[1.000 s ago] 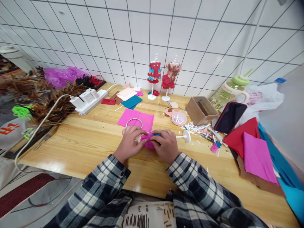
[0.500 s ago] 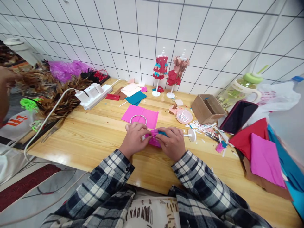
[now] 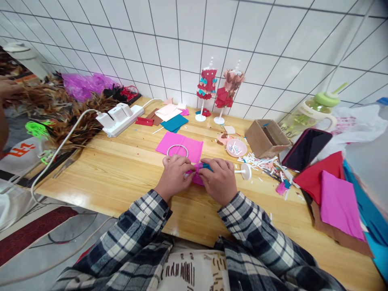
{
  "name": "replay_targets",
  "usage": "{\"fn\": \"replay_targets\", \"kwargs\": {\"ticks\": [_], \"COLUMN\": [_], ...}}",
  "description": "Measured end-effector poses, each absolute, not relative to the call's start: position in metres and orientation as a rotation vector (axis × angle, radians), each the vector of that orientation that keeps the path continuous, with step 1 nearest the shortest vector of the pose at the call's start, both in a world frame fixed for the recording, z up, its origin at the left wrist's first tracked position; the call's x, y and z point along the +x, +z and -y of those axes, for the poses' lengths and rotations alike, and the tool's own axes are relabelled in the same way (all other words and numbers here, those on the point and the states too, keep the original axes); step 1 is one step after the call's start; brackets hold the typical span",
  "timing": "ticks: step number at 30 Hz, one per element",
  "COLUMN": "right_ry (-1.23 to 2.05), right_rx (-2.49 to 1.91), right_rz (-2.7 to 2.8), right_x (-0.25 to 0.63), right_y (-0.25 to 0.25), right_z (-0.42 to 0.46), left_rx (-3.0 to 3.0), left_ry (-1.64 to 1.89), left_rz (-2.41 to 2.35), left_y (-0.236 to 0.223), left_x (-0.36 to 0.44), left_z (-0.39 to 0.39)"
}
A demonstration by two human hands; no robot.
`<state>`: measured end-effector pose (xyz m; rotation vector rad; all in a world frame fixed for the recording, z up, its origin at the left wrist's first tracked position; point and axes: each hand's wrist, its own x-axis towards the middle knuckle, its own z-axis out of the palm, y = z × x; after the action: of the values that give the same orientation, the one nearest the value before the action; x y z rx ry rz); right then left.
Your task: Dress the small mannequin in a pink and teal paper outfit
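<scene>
Between my two hands lies a small white dress-form stand on its side, its round base [image 3: 246, 171] pointing right. Magenta crepe paper [image 3: 198, 178] and a teal piece [image 3: 206, 166] wrap its body. With thumb and fingers closed, my left hand [image 3: 176, 177] pinches the magenta paper from the left. My right hand [image 3: 220, 178] grips the wrapped body from the other side, fingertips close to the left ones. The fingers hide much of the form. A silver ring [image 3: 187, 152] rests on a flat pink sheet [image 3: 194, 148] just beyond my left hand.
Two dressed miniature forms [image 3: 207, 84] stand by the tiled wall. To the right are a cardboard box [image 3: 261, 141], a pink dish [image 3: 237, 141], paper scraps, a phone [image 3: 306, 149] and a bottle [image 3: 312, 113]. A power strip [image 3: 124, 123] and feathers lie left, near another person's hand [image 3: 9, 89].
The fingers of both hands have shifted slightly on the magenta paper, and less of it bulges out beneath them. The camera view has moved a little.
</scene>
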<state>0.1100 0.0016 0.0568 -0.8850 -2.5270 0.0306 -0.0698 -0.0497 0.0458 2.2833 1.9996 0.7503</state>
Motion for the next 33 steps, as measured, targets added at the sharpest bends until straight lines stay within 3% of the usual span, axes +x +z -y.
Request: {"fn": "replay_targets", "kwargs": {"ticks": [14,33], "right_ry": [0.240,0.215], "right_rx": [-1.042,-1.036], "right_rz": [2.448,2.436], "right_x": [0.106,0.107], "right_y": [0.056,0.054], "right_z": [-0.005,-0.009], "left_rx": [2.149,2.249], "left_ry": [0.852,0.831], "left_rz": [-1.995,-1.977], "left_y": [0.040,0.036], "left_x": [-0.067,-0.067], "left_z": [0.048,0.046]}}
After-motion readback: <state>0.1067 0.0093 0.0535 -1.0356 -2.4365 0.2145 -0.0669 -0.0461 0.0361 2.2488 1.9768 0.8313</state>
